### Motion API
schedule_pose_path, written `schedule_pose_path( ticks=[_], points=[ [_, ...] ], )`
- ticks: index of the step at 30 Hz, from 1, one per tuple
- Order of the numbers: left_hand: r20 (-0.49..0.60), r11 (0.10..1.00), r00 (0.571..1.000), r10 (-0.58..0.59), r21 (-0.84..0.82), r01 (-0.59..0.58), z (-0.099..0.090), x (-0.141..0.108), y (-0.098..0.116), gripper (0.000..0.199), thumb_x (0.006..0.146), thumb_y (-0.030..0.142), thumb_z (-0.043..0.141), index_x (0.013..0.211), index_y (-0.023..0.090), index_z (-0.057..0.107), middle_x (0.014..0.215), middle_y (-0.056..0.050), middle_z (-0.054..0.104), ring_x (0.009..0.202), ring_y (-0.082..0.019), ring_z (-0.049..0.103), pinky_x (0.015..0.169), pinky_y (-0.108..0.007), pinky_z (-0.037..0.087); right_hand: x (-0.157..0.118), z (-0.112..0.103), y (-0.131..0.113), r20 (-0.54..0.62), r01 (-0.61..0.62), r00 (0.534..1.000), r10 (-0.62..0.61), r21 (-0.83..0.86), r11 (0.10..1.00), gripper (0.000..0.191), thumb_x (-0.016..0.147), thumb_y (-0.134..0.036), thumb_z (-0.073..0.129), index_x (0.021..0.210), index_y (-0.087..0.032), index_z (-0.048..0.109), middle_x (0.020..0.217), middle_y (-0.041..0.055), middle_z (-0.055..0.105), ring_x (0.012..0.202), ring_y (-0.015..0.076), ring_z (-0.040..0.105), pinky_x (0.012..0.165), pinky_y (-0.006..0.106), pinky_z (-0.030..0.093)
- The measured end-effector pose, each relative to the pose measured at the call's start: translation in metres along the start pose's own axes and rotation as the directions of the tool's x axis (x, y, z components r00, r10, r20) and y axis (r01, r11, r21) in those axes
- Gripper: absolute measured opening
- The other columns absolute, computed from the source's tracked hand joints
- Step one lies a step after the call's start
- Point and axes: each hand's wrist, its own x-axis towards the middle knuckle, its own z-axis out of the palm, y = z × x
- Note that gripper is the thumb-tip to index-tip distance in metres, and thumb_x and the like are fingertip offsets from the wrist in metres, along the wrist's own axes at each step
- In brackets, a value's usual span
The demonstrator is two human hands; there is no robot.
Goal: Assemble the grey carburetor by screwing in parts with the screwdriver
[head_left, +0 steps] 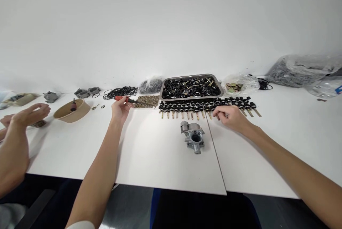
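Observation:
My left hand (121,108) is closed round the red handle of a screwdriver (128,100), whose shaft reaches over a patch of small brass parts (146,101). My right hand (228,115) is closed at the right part of a row of black pieces with brass-coloured stems (184,107); what its fingers hold, if anything, is too small to name. Between and nearer than my hands, a grey metal carburetor body (194,137) rests on the white table (160,150), touched by neither hand.
Behind the row stands a metal tray (191,97) of black parts. Plastic bags (301,70) lie at the right. To the left are black rings (120,92), a tan bowl (71,113) with a screwdriver, grey castings (50,96) and another person's hands (30,115).

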Motion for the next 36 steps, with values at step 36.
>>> schedule_pose_path(
  ticks=[36],
  points=[
    [-0.076, 0.995, 0.992, 0.098, 0.008, -0.098, -0.0017, 0.0017, 0.0045, 0.020, 0.063, 0.018, 0.077, 0.075, 0.010, 0.062, 0.074, -0.002, 0.058, 0.049, -0.007, 0.053, 0.051, -0.027, 0.050, 0.0010, -0.0015, -0.0012, 0.036, -0.006, 0.999, 0.006, -0.007, 1.000, 0.030, 0.080, -0.012, 0.041, 0.069, -0.019, 0.068, 0.067, 0.0009, 0.070, 0.050, 0.0116, 0.055, 0.055, 0.024, 0.040]
  ],
)
